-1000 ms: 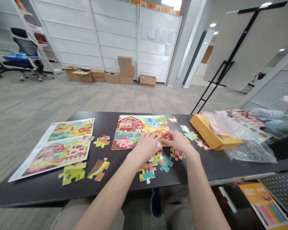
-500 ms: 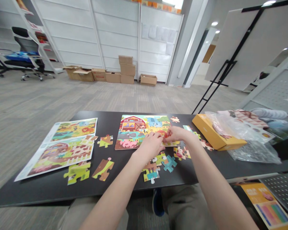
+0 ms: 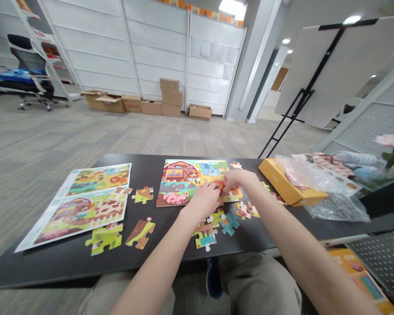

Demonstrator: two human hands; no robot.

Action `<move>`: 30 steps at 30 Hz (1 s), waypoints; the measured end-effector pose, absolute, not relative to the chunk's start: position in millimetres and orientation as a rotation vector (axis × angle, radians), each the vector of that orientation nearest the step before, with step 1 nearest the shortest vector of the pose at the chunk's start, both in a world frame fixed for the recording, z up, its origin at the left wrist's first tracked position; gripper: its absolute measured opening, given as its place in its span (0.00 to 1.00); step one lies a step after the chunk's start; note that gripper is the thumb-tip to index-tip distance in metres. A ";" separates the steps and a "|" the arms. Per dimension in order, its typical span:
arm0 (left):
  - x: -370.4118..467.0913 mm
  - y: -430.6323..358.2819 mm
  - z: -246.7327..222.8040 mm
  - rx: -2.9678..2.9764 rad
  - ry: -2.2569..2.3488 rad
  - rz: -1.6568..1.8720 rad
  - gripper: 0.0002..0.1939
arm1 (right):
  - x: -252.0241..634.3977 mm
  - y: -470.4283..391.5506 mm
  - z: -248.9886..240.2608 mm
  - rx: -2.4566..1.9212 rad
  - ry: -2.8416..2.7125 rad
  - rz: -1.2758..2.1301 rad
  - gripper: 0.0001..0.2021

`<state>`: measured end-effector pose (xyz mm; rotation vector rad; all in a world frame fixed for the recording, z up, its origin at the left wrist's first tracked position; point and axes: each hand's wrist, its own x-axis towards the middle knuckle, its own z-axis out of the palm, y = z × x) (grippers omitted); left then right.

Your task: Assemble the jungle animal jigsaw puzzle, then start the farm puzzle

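Observation:
A jigsaw puzzle (image 3: pixel 175 187) with a red barn, pink pigs and a blue elephant lies in its board on the black table. My left hand (image 3: pixel 205 197) rests across the puzzle's lower middle, fingers laid on its surface. Beside it, my right hand (image 3: pixel 235 180) points down with its fingers pinched at an orange-red puzzle piece (image 3: pixel 220 183), mostly hidden by the fingers. Loose near my wrists are a teal puzzle piece (image 3: pixel 230 224), a green and brown piece (image 3: pixel 205 236) and a pinkish piece (image 3: pixel 243 210).
At left lies a printed picture sheet (image 3: pixel 82 205), with several loose pieces such as a green one (image 3: pixel 105 239) and a brown one (image 3: pixel 140 233). A yellow box (image 3: pixel 290 186) and a clear plastic bag (image 3: pixel 335 205) occupy the right. Past the table stand cardboard boxes (image 3: pixel 170 98).
My right hand has shifted slightly, with its fingers now pointing more steeply down at the puzzle. My left hand stays in place. The camera view has turned a little to the right.

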<state>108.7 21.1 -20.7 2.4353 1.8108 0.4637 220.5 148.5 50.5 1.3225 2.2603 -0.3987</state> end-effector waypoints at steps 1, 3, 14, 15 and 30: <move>108.8 21.2 -19.6 2.429 1.808 0.458 0.15 | 219.5 150.3 50.0 1.331 2.259 -0.389 0.22; 109.5 21.2 -17.3 2.417 1.802 0.443 0.15 | 218.8 154.0 48.4 1.328 2.261 -0.368 0.23; 119.2 15.6 -14.6 2.306 1.859 0.476 0.16 | 276.2 143.7 8.0 1.248 2.747 -0.890 0.15; 118.9 15.5 -15.6 2.299 1.849 0.507 0.16 | 280.3 141.0 5.9 1.232 2.765 -0.971 0.15; 99.5 10.7 -0.5 1.592 1.269 1.306 0.09 | 296.4 93.7 26.0 1.245 2.871 -2.003 0.15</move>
